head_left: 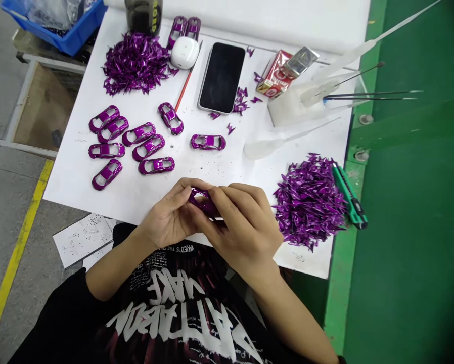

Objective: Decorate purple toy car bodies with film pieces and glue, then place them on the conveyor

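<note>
Both of my hands hold one purple toy car body above the near edge of the white-covered table. My left hand grips its left end between thumb and fingers. From the right, the fingers of my right hand close on the same body and hide much of it. Several more purple car bodies lie to the left, and a single one sits just beyond my hands. To the right is a heap of small pointed purple parts; a second heap lies at the far left.
A phone, a white earbud case and a red stick lie at the back. Right of them are a red box, a white block holding droppers and a loose dropper. A green utility knife borders the right heap.
</note>
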Tool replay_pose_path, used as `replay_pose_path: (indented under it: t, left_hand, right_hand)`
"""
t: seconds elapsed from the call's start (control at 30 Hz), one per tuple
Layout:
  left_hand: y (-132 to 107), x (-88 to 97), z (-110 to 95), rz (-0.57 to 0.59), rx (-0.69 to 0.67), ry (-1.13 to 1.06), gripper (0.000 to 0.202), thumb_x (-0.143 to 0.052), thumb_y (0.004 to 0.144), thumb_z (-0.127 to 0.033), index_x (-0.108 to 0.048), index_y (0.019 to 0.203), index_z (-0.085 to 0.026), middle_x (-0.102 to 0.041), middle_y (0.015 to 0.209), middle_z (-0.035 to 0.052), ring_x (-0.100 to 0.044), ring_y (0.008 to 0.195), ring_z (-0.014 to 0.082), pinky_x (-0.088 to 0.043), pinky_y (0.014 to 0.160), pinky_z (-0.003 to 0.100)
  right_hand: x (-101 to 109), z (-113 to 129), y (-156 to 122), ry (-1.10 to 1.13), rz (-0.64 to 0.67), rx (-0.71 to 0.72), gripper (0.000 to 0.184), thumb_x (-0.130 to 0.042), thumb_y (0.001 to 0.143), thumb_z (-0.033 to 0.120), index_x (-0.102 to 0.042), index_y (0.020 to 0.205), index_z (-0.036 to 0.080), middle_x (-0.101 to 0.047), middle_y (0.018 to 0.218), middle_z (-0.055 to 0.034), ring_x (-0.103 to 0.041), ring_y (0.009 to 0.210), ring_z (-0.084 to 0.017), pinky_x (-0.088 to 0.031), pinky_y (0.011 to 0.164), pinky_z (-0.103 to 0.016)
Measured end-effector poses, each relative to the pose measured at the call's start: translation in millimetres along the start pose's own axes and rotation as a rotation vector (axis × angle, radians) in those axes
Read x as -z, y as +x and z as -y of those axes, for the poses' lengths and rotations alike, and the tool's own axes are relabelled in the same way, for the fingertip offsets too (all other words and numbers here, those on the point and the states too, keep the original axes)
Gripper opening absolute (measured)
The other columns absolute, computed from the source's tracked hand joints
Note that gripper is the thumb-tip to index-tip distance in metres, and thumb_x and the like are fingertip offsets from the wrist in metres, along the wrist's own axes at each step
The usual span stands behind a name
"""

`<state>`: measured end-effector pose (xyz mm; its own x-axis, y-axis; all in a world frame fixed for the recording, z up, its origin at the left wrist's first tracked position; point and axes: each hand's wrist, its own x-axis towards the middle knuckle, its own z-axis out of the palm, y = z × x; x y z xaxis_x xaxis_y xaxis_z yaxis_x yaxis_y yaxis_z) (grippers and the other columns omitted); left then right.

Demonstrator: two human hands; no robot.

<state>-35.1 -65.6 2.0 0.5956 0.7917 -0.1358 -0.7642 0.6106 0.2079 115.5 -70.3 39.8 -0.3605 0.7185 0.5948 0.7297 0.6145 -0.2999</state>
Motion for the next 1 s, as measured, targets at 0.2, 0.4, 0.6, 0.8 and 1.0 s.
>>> replay_pose_path:
  t: [0.2,0.4,0.6,0.8,1.0]
  left_hand:
    - [2,1.7,2,0.013,-0.019,0.001,0.020,-0.069,0.099,-0.035,-0.074,0.114,-0.023,-0.071,0.108,0.0040,-0.072,0.096,0.0144,-0.062,0.089,0.028]
    - [0,2.1,2,0.020,-0.013,0.039,0.033,-0.072,0.098,-0.037,-0.068,0.131,-0.029,-0.072,0.102,0.0010,-0.072,0.094,0.0136,-0.061,0.089,0.027]
    - [-1,-0.2,5,0.022,0.069,0.299,0.048,-0.069,0.098,-0.048,-0.064,0.140,-0.025,-0.074,0.115,0.0087,-0.074,0.099,0.0200,-0.061,0.088,0.032]
    - [-8,-2.4,8,-0.026,-0.090,0.356,0.035,-0.067,0.100,-0.043,-0.073,0.127,-0.021,-0.075,0.116,0.0111,-0.073,0.103,0.0224,-0.059,0.091,0.035]
    - [-56,-5.3,-3,-0.193,-0.146,0.385,0.035,-0.072,0.096,-0.042,-0.075,0.122,-0.019,-0.075,0.105,0.0103,-0.072,0.094,0.0221,-0.060,0.085,0.036]
  right_hand:
    - [4,1,0,0.093,0.051,-0.096,0.020,-0.072,0.107,0.016,-0.065,0.125,0.012,-0.069,0.104,-0.0134,-0.067,0.094,-0.032,-0.063,0.076,-0.041]
    - [7,10,-2,0.113,0.028,-0.132,0.027,-0.070,0.105,0.010,-0.064,0.130,0.016,-0.072,0.110,-0.0117,-0.066,0.101,-0.033,-0.063,0.082,-0.047]
    - [49,6,-25,0.101,0.009,-0.178,0.024,-0.069,0.109,0.020,-0.067,0.133,0.021,-0.073,0.111,-0.0091,-0.071,0.097,-0.030,-0.062,0.086,-0.044]
    - [145,-120,-122,-0.527,-0.037,-0.755,0.057,-0.063,0.091,0.081,-0.076,0.081,0.026,-0.072,0.080,-0.0093,-0.070,0.071,-0.034,-0.054,0.058,-0.042]
    - [218,-186,-131,-0.749,-0.249,-0.813,0.065,-0.034,0.096,0.085,-0.042,0.057,0.034,-0.037,0.056,-0.0066,-0.055,0.065,-0.043,-0.042,0.056,-0.058]
